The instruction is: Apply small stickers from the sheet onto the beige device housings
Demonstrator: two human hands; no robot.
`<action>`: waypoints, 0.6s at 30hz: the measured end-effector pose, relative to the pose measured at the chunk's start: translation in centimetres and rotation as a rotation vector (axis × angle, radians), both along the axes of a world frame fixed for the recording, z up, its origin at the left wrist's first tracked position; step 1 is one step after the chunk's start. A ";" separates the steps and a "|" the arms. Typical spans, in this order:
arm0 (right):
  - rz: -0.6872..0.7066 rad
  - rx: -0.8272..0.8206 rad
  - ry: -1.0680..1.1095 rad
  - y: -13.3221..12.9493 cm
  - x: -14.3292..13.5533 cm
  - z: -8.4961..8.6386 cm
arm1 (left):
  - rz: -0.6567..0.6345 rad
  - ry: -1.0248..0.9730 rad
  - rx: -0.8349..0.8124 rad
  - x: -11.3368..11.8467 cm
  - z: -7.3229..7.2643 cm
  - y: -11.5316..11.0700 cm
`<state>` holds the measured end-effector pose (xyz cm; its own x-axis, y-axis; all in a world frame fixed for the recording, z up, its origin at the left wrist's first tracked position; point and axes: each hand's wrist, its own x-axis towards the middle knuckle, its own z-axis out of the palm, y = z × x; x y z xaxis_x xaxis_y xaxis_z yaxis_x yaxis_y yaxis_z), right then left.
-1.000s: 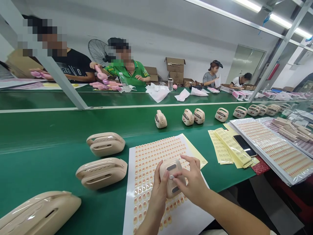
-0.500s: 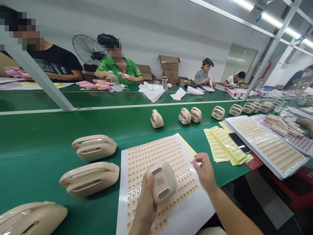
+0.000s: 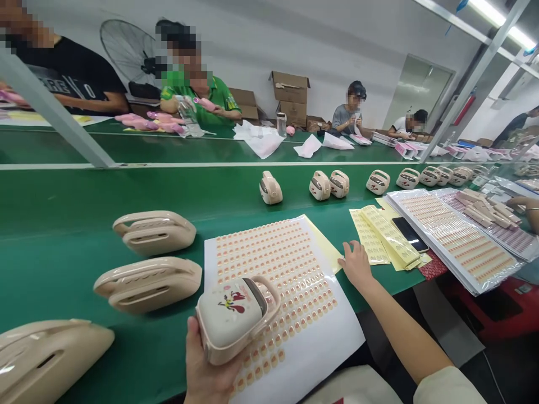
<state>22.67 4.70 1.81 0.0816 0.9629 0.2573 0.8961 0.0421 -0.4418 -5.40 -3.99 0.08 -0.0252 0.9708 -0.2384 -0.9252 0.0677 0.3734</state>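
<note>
My left hand (image 3: 208,376) is closed round the lower side of a small beige case with a carry handle (image 3: 229,314). Its pale face, printed with a red, black and yellow figure, is turned up, and its looped handle points right. Beneath it lies a white sheet of small orange-and-cream stickers (image 3: 269,252), some rows partly used. My right hand (image 3: 356,264) rests by the right edge of a yellow backing sheet (image 3: 326,247), its fingers bent and apart. A tiny pale bit shows at its fingertips, too small to name.
On the left of the green bench stand several beige cases (image 3: 154,233). More cases (image 3: 377,182) line the far side. To the right are yellow sticker strips (image 3: 385,235), a phone (image 3: 409,234) and bagged sticker sheets (image 3: 455,241). Co-workers sit opposite; another person's hand (image 3: 526,207) is far right.
My left hand has turned the case from its underside to its printed face and moved left. My right hand, pinched before, has lowered slightly right, its fingers now apart. The view has tilted down.
</note>
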 end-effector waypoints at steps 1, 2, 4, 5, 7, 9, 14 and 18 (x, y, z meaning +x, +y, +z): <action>0.045 0.007 -0.005 -1.1 -0.9 0.0 | 0.016 -0.006 0.050 -0.2 -0.3 -0.1; 0.123 0.013 -0.001 -2.5 -1.9 -0.2 | 0.029 -0.013 0.086 -0.3 -0.5 -0.1; 0.447 0.042 0.049 -5.6 -4.3 -1.0 | 0.070 -0.020 0.115 0.0 -0.6 0.1; 0.637 0.062 0.084 -7.1 -5.5 -1.6 | 0.096 -0.020 0.117 0.3 -0.6 0.3; 0.786 0.145 0.091 -9.5 -7.5 -2.9 | 0.160 -0.026 0.124 0.9 -0.5 0.8; 0.794 0.280 0.073 -10.6 -8.7 -4.4 | 0.180 -0.053 0.134 1.5 -0.6 1.2; 0.741 0.377 0.060 -10.6 -8.9 -5.9 | 0.133 -0.130 0.211 1.8 -1.2 1.2; 0.588 0.076 0.487 -9.9 -8.9 -2.7 | 0.118 -0.158 0.222 2.8 -0.9 0.5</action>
<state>13.81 -5.19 -0.87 -0.3175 0.8639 0.3909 0.4214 0.4978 -0.7580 -2.61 -3.51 -0.86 -0.1204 0.9923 -0.0304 -0.9698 -0.1110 0.2173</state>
